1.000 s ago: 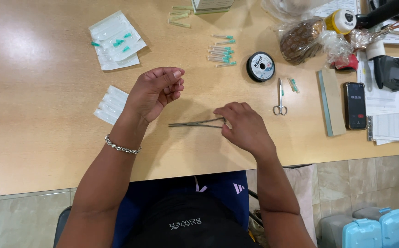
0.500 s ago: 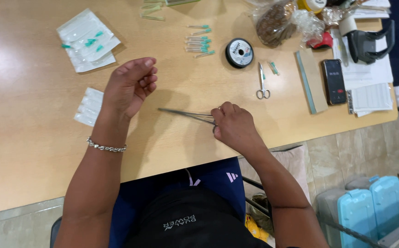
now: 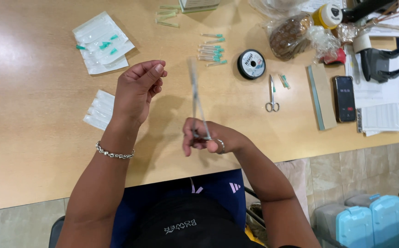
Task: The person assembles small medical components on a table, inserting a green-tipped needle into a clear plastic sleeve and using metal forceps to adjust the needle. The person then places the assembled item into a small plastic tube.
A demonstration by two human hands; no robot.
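My right hand (image 3: 211, 140) grips the ring handles of a long thin metal clamp (image 3: 195, 98) whose tip points away from me, up over the wooden table (image 3: 34, 138). My left hand (image 3: 137, 89) is raised beside it, fingers curled and pinched together; whether it pinches anything is too small to tell. A silver bracelet (image 3: 113, 154) circles my left wrist. The clamp tip sits just right of my left fingertips, apart from them.
White sealed packets (image 3: 100, 109) lie left of my left hand, more with green caps (image 3: 103, 43) farther back. Green-capped needles (image 3: 211, 53), a black thread spool (image 3: 251, 64), small scissors (image 3: 272, 94), a phone (image 3: 345, 98) and papers (image 3: 383, 117) lie to the right.
My right hand lifted the clamp off the table and swung it from lying sideways to pointing away from me. My left hand stayed raised with fingers curled.
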